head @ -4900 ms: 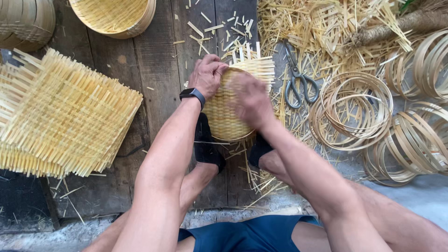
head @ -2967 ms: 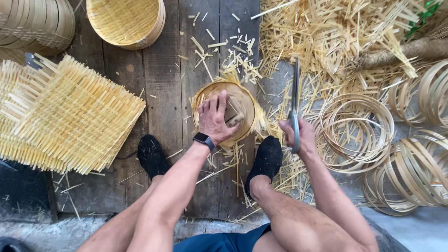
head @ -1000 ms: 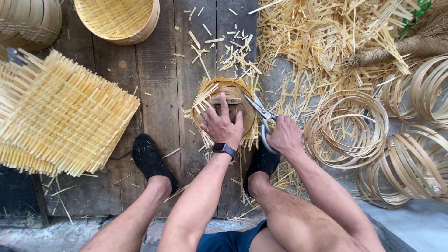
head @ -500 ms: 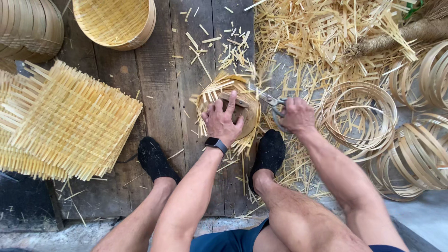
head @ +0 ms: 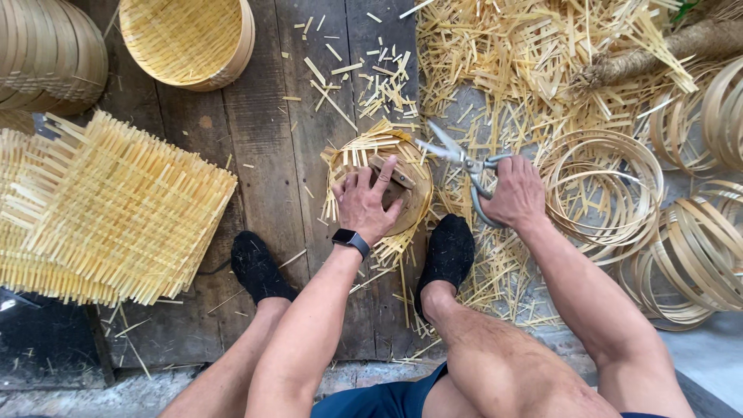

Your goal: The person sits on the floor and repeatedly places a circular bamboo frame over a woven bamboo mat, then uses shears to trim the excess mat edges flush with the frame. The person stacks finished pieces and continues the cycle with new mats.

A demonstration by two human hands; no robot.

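small woven basket mid-floorboards, left hand pressing flat inside | right hand gripping scissors | finished basket at top edge, nothing in it

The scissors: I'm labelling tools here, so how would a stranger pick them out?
Start at the heap of bamboo offcuts at upper right and come down to the right hand. The scissors sit in it, blades open toward the half-woven basket. They are the only grey metal thing among pale bamboo.
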